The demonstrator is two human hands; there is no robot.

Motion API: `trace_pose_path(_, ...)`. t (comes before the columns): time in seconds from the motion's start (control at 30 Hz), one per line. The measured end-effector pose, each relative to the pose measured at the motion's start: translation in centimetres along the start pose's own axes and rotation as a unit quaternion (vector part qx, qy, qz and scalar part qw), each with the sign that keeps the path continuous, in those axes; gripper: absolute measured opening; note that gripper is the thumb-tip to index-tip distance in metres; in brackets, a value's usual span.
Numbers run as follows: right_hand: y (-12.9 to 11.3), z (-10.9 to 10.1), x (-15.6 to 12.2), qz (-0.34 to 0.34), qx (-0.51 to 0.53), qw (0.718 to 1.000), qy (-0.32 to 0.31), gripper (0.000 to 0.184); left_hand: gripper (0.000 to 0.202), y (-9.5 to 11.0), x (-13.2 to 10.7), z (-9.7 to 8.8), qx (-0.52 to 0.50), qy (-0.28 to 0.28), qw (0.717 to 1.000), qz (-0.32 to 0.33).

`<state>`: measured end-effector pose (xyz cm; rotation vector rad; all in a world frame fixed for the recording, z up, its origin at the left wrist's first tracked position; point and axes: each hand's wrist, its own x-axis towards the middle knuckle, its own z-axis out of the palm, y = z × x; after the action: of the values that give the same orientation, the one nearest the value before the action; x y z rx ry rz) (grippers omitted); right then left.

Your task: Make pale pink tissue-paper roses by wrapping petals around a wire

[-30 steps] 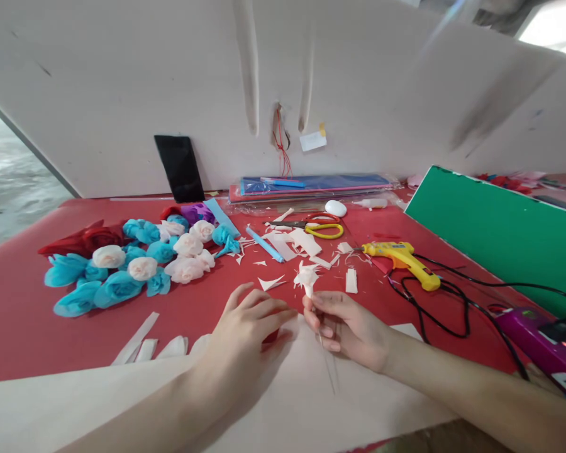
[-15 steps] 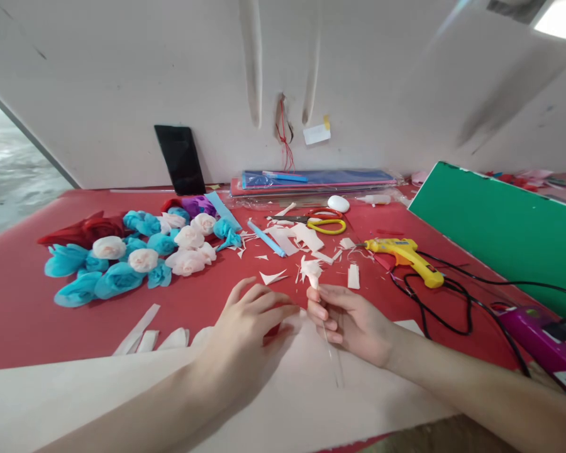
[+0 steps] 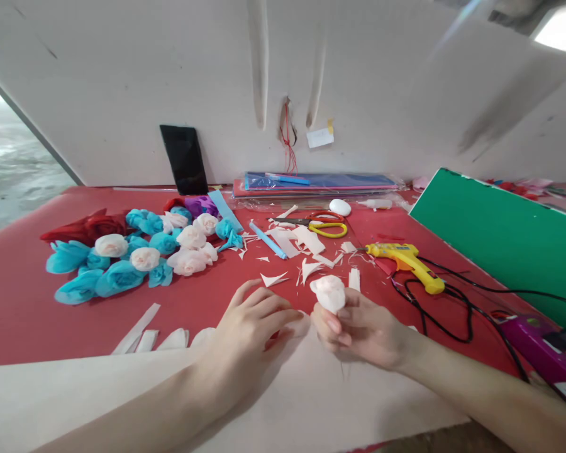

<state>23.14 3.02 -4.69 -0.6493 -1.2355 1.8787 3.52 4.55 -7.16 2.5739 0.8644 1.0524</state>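
Observation:
My right hand (image 3: 358,327) pinches a small pale pink paper rose (image 3: 330,292) by its base, with the bloom upright above the fingers. A thin wire stem shows faintly below this hand. To the left, my left hand (image 3: 252,324) rests low over the pale paper sheet (image 3: 99,396), palm down. Its thumb and index finger close around a pale paper petal (image 3: 300,324), whose tip sticks out to the right; the other fingers are loosely bent. More cut petals (image 3: 173,339) lie along the sheet's far edge, partly hidden by the left hand.
Blue, white and red paper flowers (image 3: 122,277) crowd the left side. Paper scraps, scissors (image 3: 327,228) and a blue pen (image 3: 268,240) lie mid-table. A yellow glue gun (image 3: 408,261), its black cable, a purple power strip (image 3: 538,352) and a green board (image 3: 504,233) stand right.
My right hand has turned the rose so its bloom faces me more, shifting it slightly right and down. Its wire stem now points away from view. My left hand has barely moved.

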Motion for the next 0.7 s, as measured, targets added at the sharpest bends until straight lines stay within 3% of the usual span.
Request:
trace_pose_path(0.13,-0.9,0.2,-0.6,-0.11,-0.167,0.98,0.007,0.036,0.019,-0.1,0.0,0.1,-0.002,0.008,1.0,0.009)
trace_pose_path(0.37,0.7,-1.2,-0.1,-0.291,-0.404,0.865,0.058,0.02,0.026,0.0,0.3,-0.2,0.003,0.025,1.0,0.018)
trace_pose_path(0.5,1.3,-1.7,0.1,-0.323,-0.464,0.822,0.071,0.022,0.025,0.0,0.5,-0.2,0.007,0.035,0.999,0.02)
trace_pose_path(0.7,1.2,-1.5,0.2,-0.332,-0.489,0.801,0.093,0.025,0.028,0.0,0.6,-0.4,0.01,0.04,0.999,0.009)
